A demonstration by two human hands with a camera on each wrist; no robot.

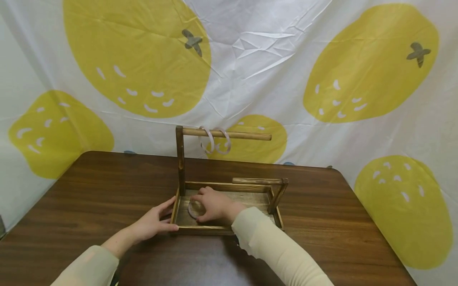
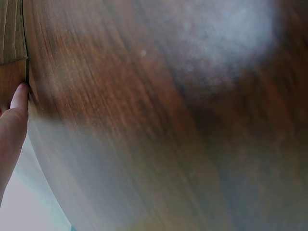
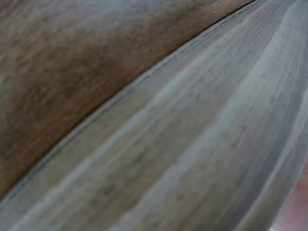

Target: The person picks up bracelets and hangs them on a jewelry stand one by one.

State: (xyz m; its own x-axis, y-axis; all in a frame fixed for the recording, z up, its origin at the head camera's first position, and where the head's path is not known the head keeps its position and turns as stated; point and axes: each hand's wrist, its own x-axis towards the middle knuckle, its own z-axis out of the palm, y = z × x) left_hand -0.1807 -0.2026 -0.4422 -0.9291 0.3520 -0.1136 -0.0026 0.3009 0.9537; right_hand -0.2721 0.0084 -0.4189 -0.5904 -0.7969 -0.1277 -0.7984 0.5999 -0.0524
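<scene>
A wooden jewelry stand (image 1: 181,163) with a shallow tray base stands on the table. Inside the tray (image 1: 250,197), my right hand (image 1: 214,204) pinches a pale bangle (image 1: 191,212) between thumb and fingers; part of the bangle is hidden by the hand. Two pale lilac bangles, a left one (image 1: 212,143) and a right one (image 1: 228,143), hang on the tall upper bar (image 1: 247,136). My left hand (image 1: 152,224) rests against the tray's left end, thumb at the front corner. In the left wrist view, one straight finger (image 2: 19,103) touches the tray's corner.
A shorter bar (image 1: 255,181) on the stand's right side rises beside my right wrist. The dark wooden table (image 1: 118,186) extends around the stand. Behind it hangs a white cloth (image 1: 257,79) printed with yellow fruit.
</scene>
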